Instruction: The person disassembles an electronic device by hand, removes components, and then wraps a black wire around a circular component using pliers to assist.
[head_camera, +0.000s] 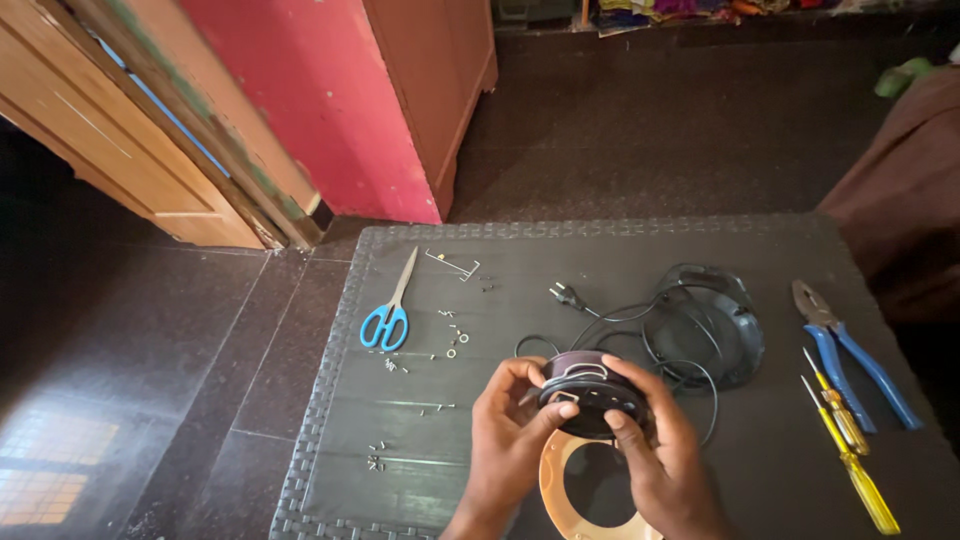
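Both hands hold a round dark purple-black part with a metal clip on its top, just above the black table. My left hand grips its left side, thumb on the face. My right hand grips the right side, thumb pressed on the face. Under the hands lies a copper-coloured ring plate. A black cord with a plug runs from the part toward a round black housing.
Blue-handled scissors lie at the table's left, with several small screws and washers and a bent wire piece scattered nearby. Blue-handled pliers and two yellow screwdrivers lie at the right. Dark tiled floor lies left, wooden doors behind.
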